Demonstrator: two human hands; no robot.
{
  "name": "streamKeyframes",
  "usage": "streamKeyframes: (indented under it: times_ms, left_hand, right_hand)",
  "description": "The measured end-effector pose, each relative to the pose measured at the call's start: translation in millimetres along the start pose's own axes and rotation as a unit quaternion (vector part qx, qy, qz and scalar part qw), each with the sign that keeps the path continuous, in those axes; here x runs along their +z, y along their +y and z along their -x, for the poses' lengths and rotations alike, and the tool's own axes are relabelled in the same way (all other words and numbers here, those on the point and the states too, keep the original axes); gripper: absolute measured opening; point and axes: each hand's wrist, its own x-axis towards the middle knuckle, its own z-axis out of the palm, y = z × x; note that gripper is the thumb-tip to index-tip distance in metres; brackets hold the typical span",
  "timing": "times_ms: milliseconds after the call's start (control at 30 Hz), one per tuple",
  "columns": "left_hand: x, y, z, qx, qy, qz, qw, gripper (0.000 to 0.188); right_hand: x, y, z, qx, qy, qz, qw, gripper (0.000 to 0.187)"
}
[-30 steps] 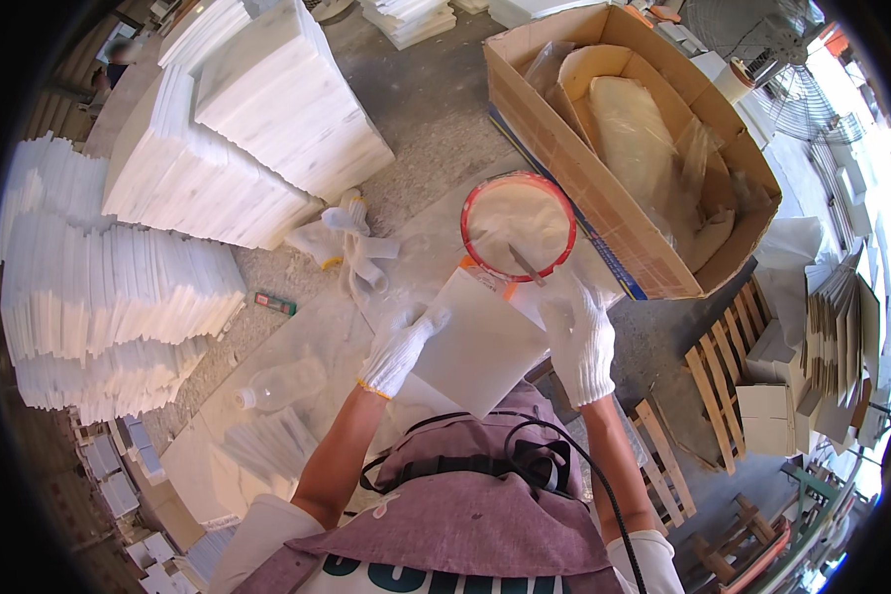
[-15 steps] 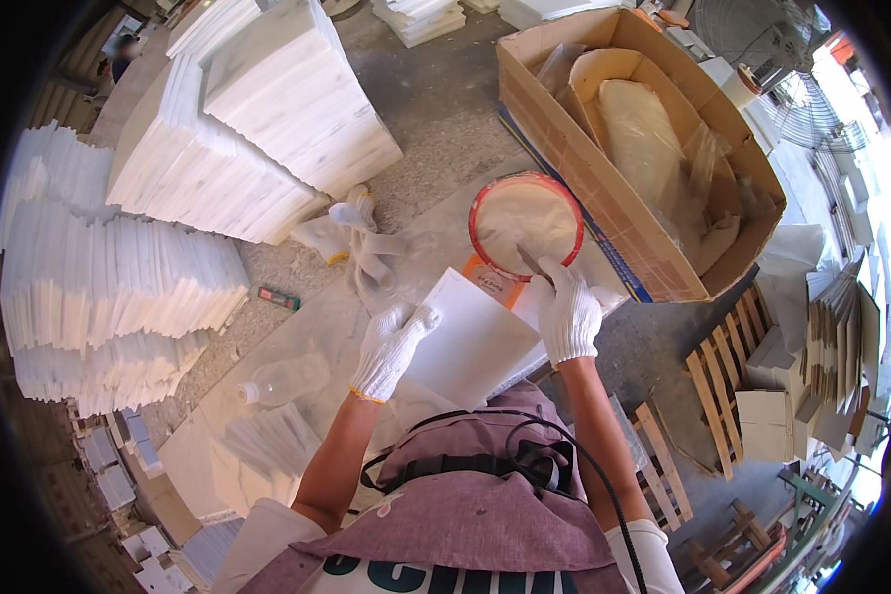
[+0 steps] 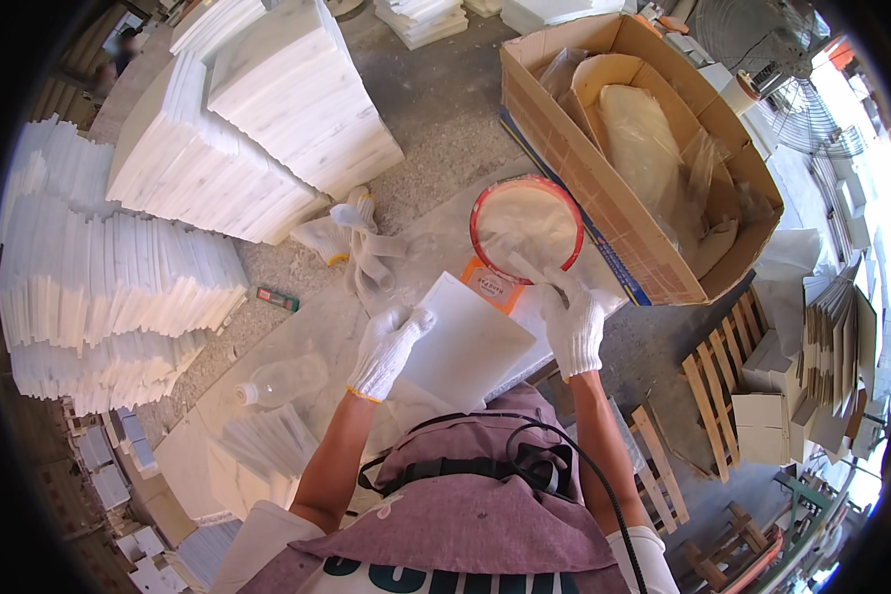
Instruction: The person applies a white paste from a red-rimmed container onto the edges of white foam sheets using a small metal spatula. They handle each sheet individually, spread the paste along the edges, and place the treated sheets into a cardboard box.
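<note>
Stacks of thin white marble tiles point(image 3: 119, 287) stand on edge at our far left; whether these are finished or waiting, we cannot tell. Next comes a clear plastic bottle point(image 3: 285, 380), lying on its side on the pale, dusty worktop point(image 3: 337, 322), with a loose pair of white knit gloves point(image 3: 351, 233) beyond it. Our left hand point(image 3: 390, 342), gloved in white knit, grasps the left edge of a flat white square tile point(image 3: 470, 342), which lies in front of us between our two hands, its near corner close to our apron. Just beyond the tile are an orange printed packet point(image 3: 493, 287) and a round red-rimmed tub point(image 3: 474, 226) of pale material. Our gloved right hand point(image 3: 571, 322) grips a short flat blade point(image 3: 530, 267) at the tub's near rim. We judge the work on this tile to be partway: tile and blade are both in hand, but white on white, we cannot make out any coating on its face. Farther right sits an open brown cardboard box point(image 3: 589, 173) holding clear plastic, then a slatted wooden pallet point(image 3: 713, 386).
</note>
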Motion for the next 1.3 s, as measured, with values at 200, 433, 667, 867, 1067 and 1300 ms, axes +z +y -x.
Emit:
streamKeyframes:
  times_ms: [200,433,667,867,1067,1300]
  left_hand:
    - [3,-6,-6,-0.006,-0.006,-0.001,1.0,0.038]
    - [4,-2,-12,-0.021,-0.01,-0.042,0.999,0.038]
    - [12,5,-26,0.056,-0.029,-0.054,0.997,0.039]
    - [23,31,-25,0.029,-0.072,-0.069,0.995,0.039]
    - [26,33,-28,0.017,-0.09,-0.092,0.992,0.038]
    - [25,39,-24,0.015,-0.084,-0.117,0.989,0.037]
  right_hand:
    - [2,-17,-8,-0.017,-0.019,0.035,0.999,0.029]
    - [3,-11,-7,0.091,-0.047,-0.089,0.991,0.025]
    - [-21,-21,8,0.148,-0.091,-0.298,0.939,0.029]
    - [-30,-46,12,0.126,-0.067,-0.267,0.953,0.026]
    - [-29,-47,12,0.109,-0.065,-0.247,0.961,0.025]
    - [-30,-55,11,0.119,-0.061,-0.233,0.963,0.026]
